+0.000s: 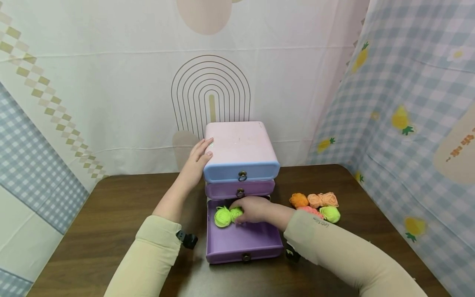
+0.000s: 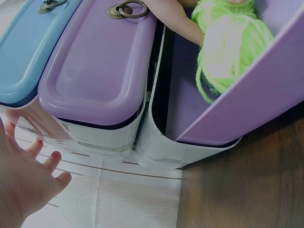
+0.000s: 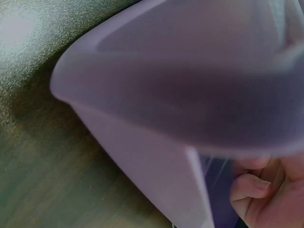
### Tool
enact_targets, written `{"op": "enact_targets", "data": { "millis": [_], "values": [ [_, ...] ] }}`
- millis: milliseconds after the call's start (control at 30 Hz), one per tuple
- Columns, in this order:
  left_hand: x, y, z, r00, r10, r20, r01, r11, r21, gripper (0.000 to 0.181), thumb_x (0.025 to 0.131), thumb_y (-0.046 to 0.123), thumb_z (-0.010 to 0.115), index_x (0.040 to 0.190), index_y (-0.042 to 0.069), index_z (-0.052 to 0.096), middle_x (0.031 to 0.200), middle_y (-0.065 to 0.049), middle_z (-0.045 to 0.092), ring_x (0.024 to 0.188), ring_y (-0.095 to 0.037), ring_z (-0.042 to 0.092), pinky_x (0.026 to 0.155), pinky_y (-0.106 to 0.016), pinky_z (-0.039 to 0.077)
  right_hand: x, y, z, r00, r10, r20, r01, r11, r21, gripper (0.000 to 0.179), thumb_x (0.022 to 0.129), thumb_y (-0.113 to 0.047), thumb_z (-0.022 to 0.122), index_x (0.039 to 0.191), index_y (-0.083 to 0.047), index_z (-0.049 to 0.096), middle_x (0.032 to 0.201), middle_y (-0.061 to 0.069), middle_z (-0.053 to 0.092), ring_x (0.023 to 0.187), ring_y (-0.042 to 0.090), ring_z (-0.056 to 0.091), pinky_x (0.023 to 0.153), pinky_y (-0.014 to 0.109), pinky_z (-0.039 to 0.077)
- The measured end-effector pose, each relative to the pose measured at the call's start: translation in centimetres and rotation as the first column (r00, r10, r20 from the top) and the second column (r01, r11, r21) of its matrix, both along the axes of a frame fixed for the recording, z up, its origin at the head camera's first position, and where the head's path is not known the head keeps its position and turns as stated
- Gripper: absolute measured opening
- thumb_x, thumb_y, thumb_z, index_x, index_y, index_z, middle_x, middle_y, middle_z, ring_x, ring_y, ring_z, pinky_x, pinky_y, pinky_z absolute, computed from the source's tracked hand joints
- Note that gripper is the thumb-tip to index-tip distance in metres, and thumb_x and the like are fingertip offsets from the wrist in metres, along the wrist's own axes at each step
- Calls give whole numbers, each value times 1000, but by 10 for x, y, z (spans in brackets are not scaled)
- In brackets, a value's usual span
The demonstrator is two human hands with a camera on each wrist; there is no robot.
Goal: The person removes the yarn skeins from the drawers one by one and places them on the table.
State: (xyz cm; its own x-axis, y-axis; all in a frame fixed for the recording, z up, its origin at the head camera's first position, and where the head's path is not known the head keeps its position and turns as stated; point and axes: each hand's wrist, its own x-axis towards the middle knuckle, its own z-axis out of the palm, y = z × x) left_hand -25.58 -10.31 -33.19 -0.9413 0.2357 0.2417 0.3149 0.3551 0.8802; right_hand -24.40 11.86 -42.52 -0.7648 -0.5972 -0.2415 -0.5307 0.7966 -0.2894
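Note:
A small stacked drawer cabinet [image 1: 239, 142] with a pink top stands on the table. Its bottom purple drawer [image 1: 245, 239] is pulled out, while the blue drawer [image 1: 222, 173] and the middle purple drawer [image 1: 222, 190] are closed. Inside the bottom drawer lies neon green yarn [image 1: 222, 217] in two rounded lobes. My right hand [image 1: 254, 209] reaches into that drawer and grips the yarn's right lobe with curled fingers; the drawer front hides much of this hand in the right wrist view. My left hand [image 1: 194, 163] rests against the cabinet's upper left side, fingers extended.
Right of the cabinet, several yarn bundles lie on the wooden table [image 1: 130, 214]: orange yarn [image 1: 298, 200], peach yarn [image 1: 323, 200], coral yarn [image 1: 311, 212] and light green yarn [image 1: 330, 214]. Patterned cloth [image 1: 122, 103] hangs behind and at the sides.

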Motion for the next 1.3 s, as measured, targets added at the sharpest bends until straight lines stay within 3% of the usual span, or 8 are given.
{"op": "enact_targets", "data": {
  "millis": [300, 867, 1167, 1300],
  "values": [
    [0, 1, 0, 1000, -5, 9, 5, 1000, 10, 53, 105, 26, 40, 155, 12, 33, 164, -15, 10, 149, -39, 7, 115, -63, 10, 1, 3, -4, 1000, -5, -10, 5, 998, -55, 27, 86, -35, 77, 113, -29, 75, 105, -13, 72, 89, 5, 63, 79, 30, 52],
    [0, 1, -2, 1000, -4, -6, 4, 1000, 11, 53, 105, 25, 40, 155, 10, 34, 164, -17, 10, 149, -39, 8, 116, -62, 11, 5, 12, -6, 998, 40, -48, -47, 988, -149, 22, 89, -32, 74, 111, -27, 77, 105, -12, 72, 89, 2, 62, 79, 27, 51],
    [-2, 1, -2, 1000, -4, -13, 4, 1000, 8, 53, 104, 25, 41, 155, 10, 34, 164, -17, 10, 149, -40, 8, 115, -63, 10, 7, 20, -3, 999, 11, -39, -20, 970, -243, 23, 91, -34, 72, 113, -26, 76, 81, -19, 67, 61, -2, 57, 64, 24, 49],
    [-3, -1, -3, 1000, -10, -7, 10, 1000, 10, 53, 105, 26, 40, 155, 11, 33, 164, -18, 9, 149, -40, 8, 115, -63, 11, 7, 24, 0, 1000, -3, 1, 3, 960, -280, 25, 92, -33, 71, 115, -25, 75, 81, -18, 66, 57, 1, 57, 58, 24, 49]
  ]
}}
